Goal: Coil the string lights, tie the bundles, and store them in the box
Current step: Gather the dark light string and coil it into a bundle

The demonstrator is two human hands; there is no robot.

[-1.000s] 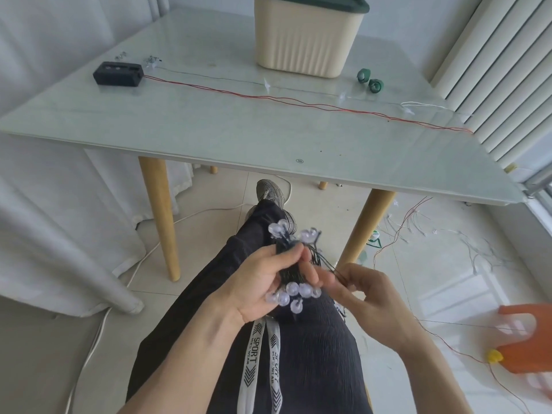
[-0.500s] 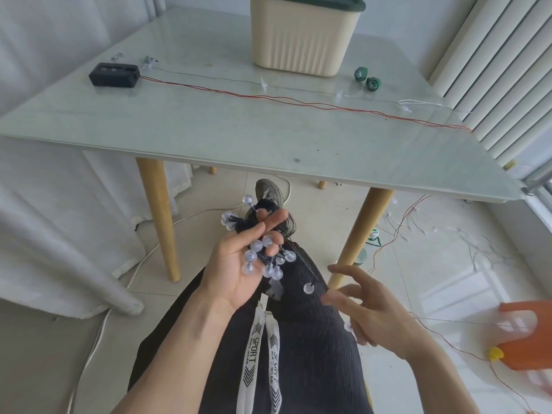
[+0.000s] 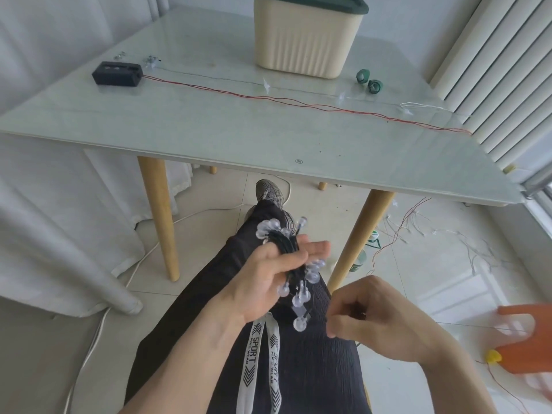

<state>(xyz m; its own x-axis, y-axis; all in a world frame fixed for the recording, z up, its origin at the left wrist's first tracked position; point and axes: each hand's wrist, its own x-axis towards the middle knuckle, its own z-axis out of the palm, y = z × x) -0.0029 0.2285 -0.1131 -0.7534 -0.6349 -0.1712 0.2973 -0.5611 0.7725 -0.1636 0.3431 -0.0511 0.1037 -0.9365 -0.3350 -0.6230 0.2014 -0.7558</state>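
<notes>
left hand [image 3: 268, 276]: above lap, thumb pinching coiled bundle [image 3: 291, 258] of string lights against the fingers; fingers lie fairly straight behind the coil, thumb across the front
bundle: dark wire wound in a tight hank, clear round bulbs sticking out at top and bottom ends; 1 bulb [image 3: 299, 323] hangs lowest on a short tail
right hand [image 3: 379, 324]: just right of and below bundle, fingers curled in, fingertips pinched together on a thin dark wire; wire barely visible, can't tell whether it runs back to the bundle
box [image 3: 307, 34]: cream ribbed tub with dark green lid, lid on, far side of table [image 3: 209, 124], well apart from both hands
battery pack [image 3: 117, 73]: black, on table far left, red wire [image 3: 298, 100] runs from it across the top to the right edge
second strand [image 3: 268, 84]: thin clear-bulb wire on table, parallel to the red one, behind it
green rolls [image 3: 369, 82]: 2, on table right of box
floor: loose wires [image 3: 433, 234] in a tangle at right, white cable [image 3: 98, 333] at left
orange object [image 3: 528, 339]: blurred, at right edge, can't identify
</notes>
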